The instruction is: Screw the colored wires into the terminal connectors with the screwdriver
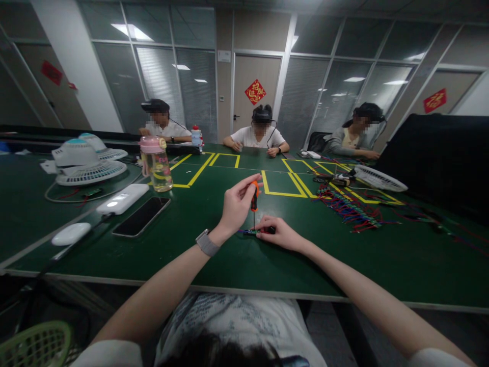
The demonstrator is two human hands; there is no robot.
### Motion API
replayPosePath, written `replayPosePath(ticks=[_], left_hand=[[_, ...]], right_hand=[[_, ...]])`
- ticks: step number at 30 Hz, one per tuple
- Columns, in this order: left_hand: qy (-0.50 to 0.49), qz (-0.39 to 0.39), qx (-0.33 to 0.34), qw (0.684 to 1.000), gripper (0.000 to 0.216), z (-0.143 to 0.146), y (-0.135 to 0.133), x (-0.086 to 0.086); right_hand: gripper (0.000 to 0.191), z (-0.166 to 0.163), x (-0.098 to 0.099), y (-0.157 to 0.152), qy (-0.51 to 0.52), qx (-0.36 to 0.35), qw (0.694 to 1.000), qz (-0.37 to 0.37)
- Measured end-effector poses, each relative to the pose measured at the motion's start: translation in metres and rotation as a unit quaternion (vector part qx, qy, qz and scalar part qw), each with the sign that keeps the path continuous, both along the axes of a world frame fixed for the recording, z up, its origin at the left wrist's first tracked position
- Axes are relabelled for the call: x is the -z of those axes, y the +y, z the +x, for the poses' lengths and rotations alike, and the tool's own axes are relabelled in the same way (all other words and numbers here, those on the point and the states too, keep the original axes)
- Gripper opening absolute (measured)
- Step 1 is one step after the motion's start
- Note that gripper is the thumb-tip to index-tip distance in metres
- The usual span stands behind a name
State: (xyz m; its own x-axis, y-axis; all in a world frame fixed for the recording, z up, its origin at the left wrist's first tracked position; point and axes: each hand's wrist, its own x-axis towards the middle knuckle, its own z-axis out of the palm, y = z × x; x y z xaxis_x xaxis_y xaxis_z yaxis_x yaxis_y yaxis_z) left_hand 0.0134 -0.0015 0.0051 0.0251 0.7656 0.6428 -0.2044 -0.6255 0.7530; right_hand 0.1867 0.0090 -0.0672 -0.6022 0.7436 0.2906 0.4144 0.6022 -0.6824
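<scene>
Green, smooth tabletop [401, 260] marked with flat yellow tape. Small circuit board [250, 232] lies directly below the left hand's [237, 204] fingertips; these are closed around the orange-and-black handle of a screwdriver [254, 201], slim metal shaft upright, tip at the board. Right hand [282, 234]: fingers pinched narrow on the board's right end. Left of the left fingers: glossy flat smartphone [141, 217], then a clear, pink-lidded bottle [160, 171]. Right of both hands: tangled red and blue wires [349, 209].
</scene>
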Motion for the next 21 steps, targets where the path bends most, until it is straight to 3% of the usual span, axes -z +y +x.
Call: replayPosePath(ticks=[10, 18, 21], left_hand=[[0.071, 0.067, -0.094, 0.991, 0.014, -0.0027, -0.0017, -0.0026], [0.042, 0.021, -0.007, 0.999, 0.029, -0.001, 0.0014, 0.001], [0.032, 0.013, -0.01, 0.999, 0.027, -0.0003, -0.0003, -0.0003]], right_hand=[[0.025, 0.0002, -0.0008, -0.0005, 0.002, 0.0, 1.0, 0.0], [0.025, -0.0002, -0.0007, -0.0003, 0.001, 0.0, 1.0, 0.003], [0.025, -0.0002, -0.0012, -0.0007, -0.001, 0.0, 1.0, 0.001]])
